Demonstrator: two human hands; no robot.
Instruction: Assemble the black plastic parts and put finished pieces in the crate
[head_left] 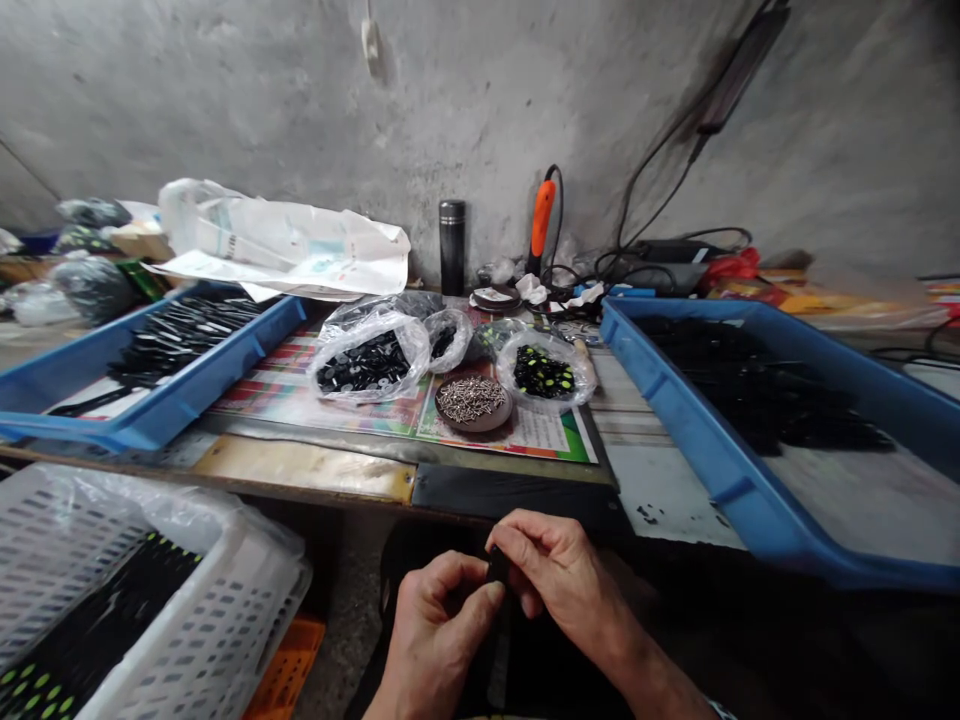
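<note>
"Black piece (496,566): where was it?"

"Near side, just off the tabletop (667,490). Left hand (439,635) pinched it; right hand (570,575) gripped its far end."

"Step?"

"Two-handed fingertip handling, I judged; next move called for steady pinching. Metal bits (470,398) sat farther, in a dish (489,424)."

Dim underside, softly blurred edges

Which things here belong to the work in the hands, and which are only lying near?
Likely the work:
black piece, between left hand and right hand
dish of small metal pieces
open bag of dark parts
left tray, right tray, white basket, holding black pieces

Likely lying about:
dark flask
white plastic sheet
perhaps orange-handled tool
</note>
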